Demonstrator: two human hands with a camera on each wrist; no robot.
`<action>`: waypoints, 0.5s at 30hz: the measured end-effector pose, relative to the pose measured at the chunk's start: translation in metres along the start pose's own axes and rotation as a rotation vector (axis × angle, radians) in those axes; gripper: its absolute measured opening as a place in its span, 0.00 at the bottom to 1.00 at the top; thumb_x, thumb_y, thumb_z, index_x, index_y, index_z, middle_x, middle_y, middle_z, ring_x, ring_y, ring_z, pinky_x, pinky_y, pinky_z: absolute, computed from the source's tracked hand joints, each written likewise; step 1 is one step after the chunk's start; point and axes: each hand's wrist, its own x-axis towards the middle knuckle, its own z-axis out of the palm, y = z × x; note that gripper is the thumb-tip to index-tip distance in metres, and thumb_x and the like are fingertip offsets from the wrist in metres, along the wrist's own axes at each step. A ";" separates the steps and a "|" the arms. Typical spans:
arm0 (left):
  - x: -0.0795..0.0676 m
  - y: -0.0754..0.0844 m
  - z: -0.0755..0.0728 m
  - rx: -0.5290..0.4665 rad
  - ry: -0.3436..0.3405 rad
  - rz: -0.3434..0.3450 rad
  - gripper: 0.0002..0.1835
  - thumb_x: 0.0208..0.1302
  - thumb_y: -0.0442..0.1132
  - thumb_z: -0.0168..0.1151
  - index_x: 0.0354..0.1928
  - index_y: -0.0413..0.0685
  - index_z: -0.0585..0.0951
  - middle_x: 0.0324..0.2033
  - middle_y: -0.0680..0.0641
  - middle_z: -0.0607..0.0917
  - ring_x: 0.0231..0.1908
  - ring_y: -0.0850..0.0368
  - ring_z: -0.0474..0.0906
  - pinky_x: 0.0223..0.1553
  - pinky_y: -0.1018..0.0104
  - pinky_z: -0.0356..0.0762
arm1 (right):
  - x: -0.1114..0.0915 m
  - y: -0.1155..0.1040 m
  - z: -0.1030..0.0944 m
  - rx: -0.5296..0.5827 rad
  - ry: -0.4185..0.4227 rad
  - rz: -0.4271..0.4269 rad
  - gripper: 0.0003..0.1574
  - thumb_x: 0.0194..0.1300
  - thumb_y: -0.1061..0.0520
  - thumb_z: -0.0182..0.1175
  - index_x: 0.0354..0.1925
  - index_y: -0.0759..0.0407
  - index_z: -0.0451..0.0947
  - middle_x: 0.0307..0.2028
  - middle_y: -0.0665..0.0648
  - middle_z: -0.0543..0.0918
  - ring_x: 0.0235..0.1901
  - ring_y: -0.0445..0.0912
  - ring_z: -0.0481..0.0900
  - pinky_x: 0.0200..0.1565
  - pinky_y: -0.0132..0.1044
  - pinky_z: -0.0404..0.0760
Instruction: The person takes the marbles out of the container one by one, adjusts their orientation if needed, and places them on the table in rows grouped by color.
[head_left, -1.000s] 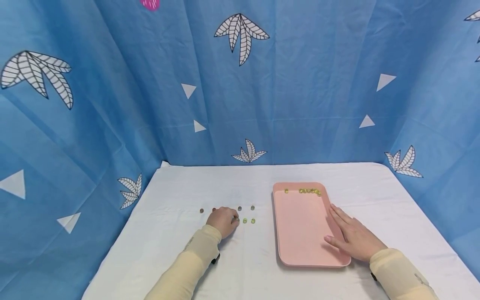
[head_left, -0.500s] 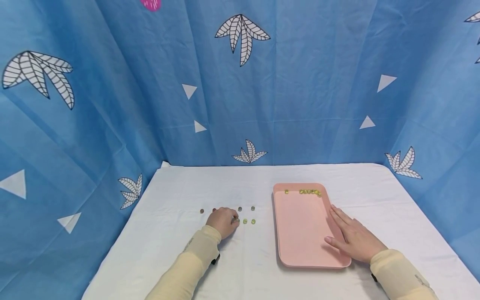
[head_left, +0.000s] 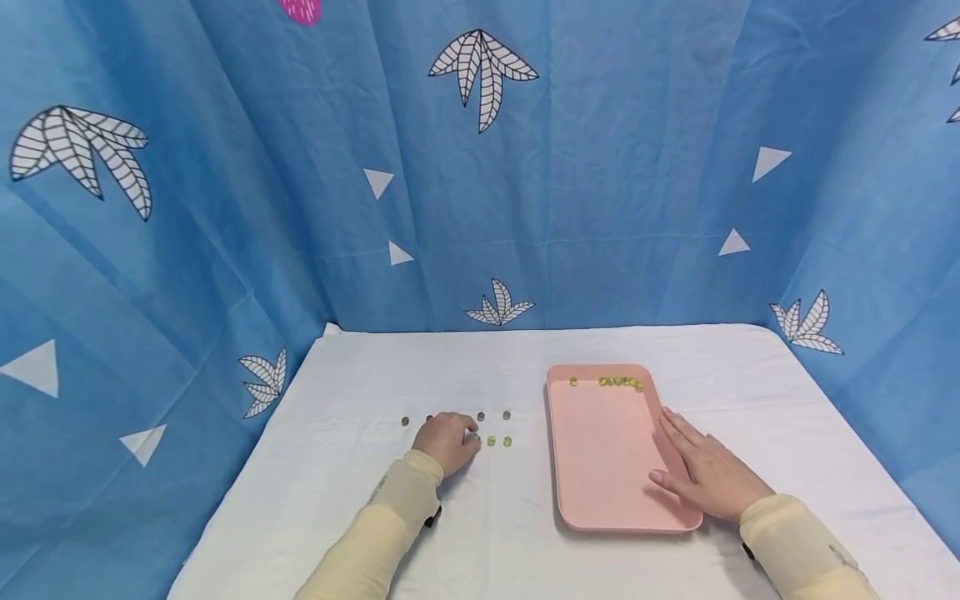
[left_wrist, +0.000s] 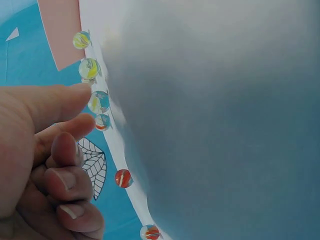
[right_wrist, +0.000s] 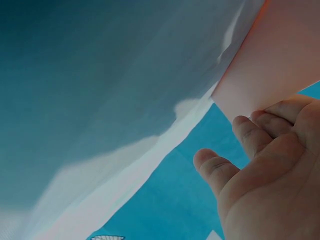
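My left hand (head_left: 448,442) is low over the white cloth, thumb and index finger around a clear yellow-streaked marble (left_wrist: 101,104). In the left wrist view that marble sits right at the thumb and index fingertips, while the other fingers curl toward the palm; whether the tips pinch it I cannot tell. Two yellow-green marbles (head_left: 491,441) lie just to its right. My right hand (head_left: 708,475) rests along the right side of a pink tray (head_left: 611,467), its fingers extended over the edge. In the right wrist view the fingertips overlap the tray's wall (right_wrist: 280,65).
Several yellow-green marbles (head_left: 618,382) lie along the tray's far end. Behind my left hand runs a row of darker marbles (head_left: 481,417), including an orange-red marble (left_wrist: 123,178) toward the left. Blue curtains (head_left: 615,167) enclose the white table (head_left: 337,375).
The left thumb and index finger look slightly farther apart around the marble. The right hand, tray and other marbles stay in place; the head view shifts slightly.
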 end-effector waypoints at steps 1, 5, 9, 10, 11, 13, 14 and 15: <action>0.000 0.001 -0.001 -0.005 0.002 0.002 0.10 0.56 0.42 0.69 0.40 0.50 0.87 0.19 0.58 0.78 0.22 0.64 0.72 0.37 0.62 0.76 | 0.000 0.000 0.000 0.000 0.000 0.001 0.56 0.61 0.30 0.57 0.71 0.66 0.56 0.72 0.63 0.56 0.65 0.64 0.61 0.59 0.66 0.61; 0.000 0.004 -0.003 -0.030 -0.012 0.010 0.11 0.57 0.43 0.69 0.41 0.49 0.87 0.14 0.61 0.72 0.16 0.67 0.66 0.29 0.67 0.72 | 0.000 0.001 0.000 0.004 -0.005 0.006 0.57 0.61 0.30 0.57 0.71 0.67 0.56 0.72 0.64 0.56 0.65 0.64 0.61 0.59 0.66 0.61; 0.002 0.009 -0.004 -0.028 0.003 0.045 0.11 0.58 0.43 0.69 0.41 0.49 0.87 0.14 0.61 0.73 0.16 0.67 0.66 0.28 0.65 0.73 | 0.000 0.001 0.000 0.002 -0.009 0.007 0.57 0.61 0.30 0.57 0.71 0.67 0.56 0.72 0.64 0.56 0.65 0.64 0.61 0.59 0.66 0.60; 0.003 0.011 -0.005 -0.021 0.010 0.053 0.10 0.58 0.43 0.69 0.41 0.49 0.87 0.15 0.61 0.73 0.16 0.67 0.67 0.28 0.64 0.73 | 0.000 0.002 0.000 0.002 -0.008 0.008 0.56 0.61 0.30 0.57 0.71 0.66 0.56 0.72 0.64 0.56 0.66 0.64 0.61 0.59 0.66 0.60; 0.004 0.013 -0.006 -0.014 0.014 0.057 0.10 0.59 0.44 0.69 0.41 0.50 0.87 0.15 0.61 0.74 0.17 0.67 0.67 0.29 0.63 0.73 | 0.000 0.002 0.000 0.003 -0.008 0.007 0.56 0.61 0.30 0.57 0.71 0.66 0.56 0.72 0.64 0.56 0.66 0.64 0.61 0.59 0.66 0.60; 0.007 0.017 -0.007 0.007 0.020 0.059 0.10 0.59 0.46 0.69 0.40 0.51 0.87 0.17 0.61 0.75 0.19 0.67 0.68 0.30 0.64 0.73 | 0.000 0.002 0.000 0.001 -0.003 0.003 0.56 0.62 0.30 0.57 0.71 0.67 0.56 0.72 0.64 0.55 0.66 0.64 0.61 0.59 0.66 0.60; 0.008 0.019 -0.008 0.016 0.020 0.060 0.10 0.59 0.46 0.68 0.40 0.52 0.87 0.18 0.61 0.75 0.20 0.67 0.68 0.29 0.65 0.73 | 0.001 0.002 0.000 0.001 0.001 0.000 0.56 0.62 0.30 0.57 0.71 0.67 0.56 0.72 0.64 0.56 0.66 0.64 0.61 0.59 0.66 0.61; 0.009 0.022 -0.010 0.016 0.021 0.065 0.10 0.59 0.47 0.68 0.40 0.52 0.87 0.19 0.61 0.76 0.20 0.67 0.68 0.28 0.67 0.71 | 0.001 0.002 0.000 0.000 0.004 -0.004 0.56 0.62 0.30 0.57 0.71 0.67 0.56 0.72 0.64 0.55 0.66 0.64 0.61 0.59 0.66 0.61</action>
